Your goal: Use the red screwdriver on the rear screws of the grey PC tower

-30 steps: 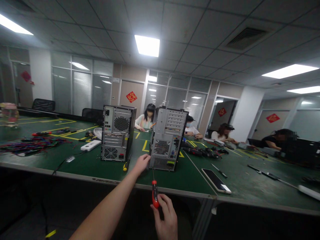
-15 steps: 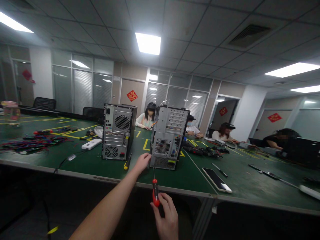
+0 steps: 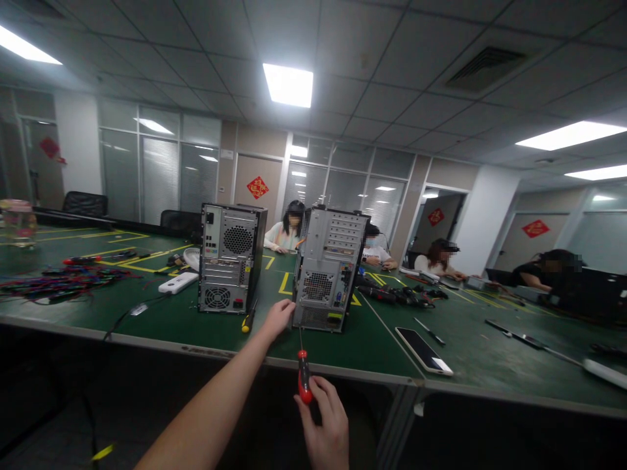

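Note:
A grey computer case (image 3: 323,274) stands upright with its rear panel towards me. My left hand (image 3: 279,318) is at its lower left edge, fingers closed against the side; the fingertips are partly hidden. Below the case, my right hand (image 3: 326,418) grips a red and black screwdriver (image 3: 304,378) by the end of its handle. The thin shaft points up to the bottom edge of the rear panel; whether its tip sits in a screw is too small to tell. Left of it stands a second, black-sided computer case (image 3: 223,267).
A yellow and black screwdriver (image 3: 248,318) lies between the cases. Right are a phone (image 3: 424,351), a slim tool (image 3: 430,331) and black cables (image 3: 404,295). Left are a white power strip (image 3: 177,283) and a tangle of cables (image 3: 63,282). Several people sit across the table (image 3: 372,359).
The whole view has shifted very slightly to the left. Both hands, the screwdriver and the case keep their places relative to one another.

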Demonstrator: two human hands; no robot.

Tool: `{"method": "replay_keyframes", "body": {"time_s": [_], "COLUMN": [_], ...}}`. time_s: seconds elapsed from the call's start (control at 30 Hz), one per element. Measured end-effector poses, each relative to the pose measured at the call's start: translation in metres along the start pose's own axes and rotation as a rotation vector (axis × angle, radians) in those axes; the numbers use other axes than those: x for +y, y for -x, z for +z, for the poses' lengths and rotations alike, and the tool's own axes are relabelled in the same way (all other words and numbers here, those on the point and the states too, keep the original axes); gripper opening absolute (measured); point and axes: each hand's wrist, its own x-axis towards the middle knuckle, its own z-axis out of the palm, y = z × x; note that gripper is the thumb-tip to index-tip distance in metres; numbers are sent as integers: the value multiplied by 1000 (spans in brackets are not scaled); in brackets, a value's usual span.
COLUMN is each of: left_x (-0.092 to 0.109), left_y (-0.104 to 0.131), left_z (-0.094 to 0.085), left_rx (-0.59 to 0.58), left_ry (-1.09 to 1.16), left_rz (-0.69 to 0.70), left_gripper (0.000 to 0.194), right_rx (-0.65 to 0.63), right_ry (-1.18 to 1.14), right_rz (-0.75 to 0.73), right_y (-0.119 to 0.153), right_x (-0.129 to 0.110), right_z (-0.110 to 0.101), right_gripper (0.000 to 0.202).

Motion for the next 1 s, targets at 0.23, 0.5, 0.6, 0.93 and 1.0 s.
{"method": "replay_keyframes", "body": {"time_s": [0.23, 0.5, 0.6, 0.93, 1.0], "left_x": [-8, -6, -4, -3, -4], "left_y": [-5, -4, -2, -2, -2], "left_z": [3, 3, 2, 2, 2], "left_rx": [23, 16, 10, 9, 8], "left_ry": [7, 7, 13, 21, 21], "left_rz": [30, 6, -2, -5, -4], "left_gripper": [36, 36, 36, 37, 36], "right_rx": [-7, 11, 25, -11, -13], "right_ry": [35, 47, 9, 26, 33], "right_rz": [-60, -54, 12, -62, -72], "right_y": [-1, -3, -4, -3, -3], "right_x": [-1, -2, -1, -3, -4], "right_z": [-3, -2, -2, -4, -4], "right_gripper": [39, 35, 24, 48, 49]}}
